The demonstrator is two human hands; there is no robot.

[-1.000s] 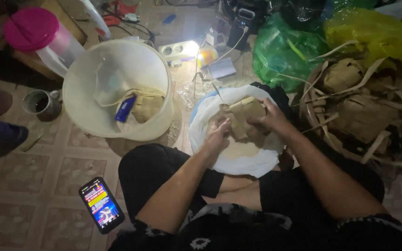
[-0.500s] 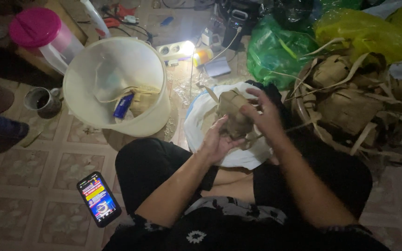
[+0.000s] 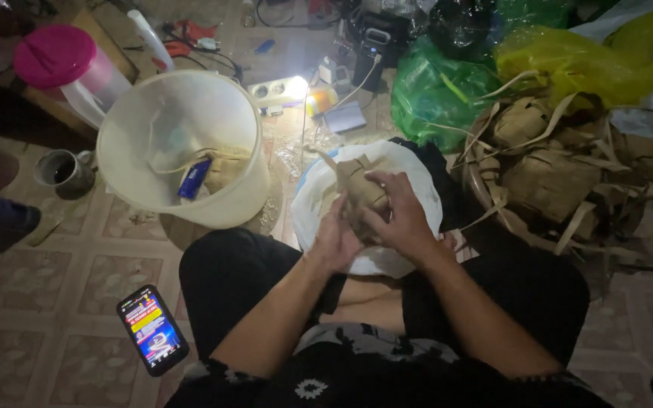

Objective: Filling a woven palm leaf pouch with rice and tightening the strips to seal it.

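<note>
Brown leaf-wrapped parcel (image 3: 359,193), now drawn nearer over the white round basin (image 3: 417,170): right hand (image 3: 396,211) clamped on top, left hand (image 3: 335,240) closing underneath, wrapping continues.

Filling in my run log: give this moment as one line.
left hand: cupping woven leaf pouch | right hand: gripping pouch from above | under: white basin | nearby: white bucket, phone

Patterned tile floor (image 3: 32,302) is carrying everything. Lying directly on it: a lit smartphone (image 3: 152,329) at lower left, a dark mug (image 3: 64,171), a large white bucket (image 3: 183,151), a glowing power strip (image 3: 281,91), green (image 3: 436,91) and yellow plastic bags (image 3: 568,60).
</note>
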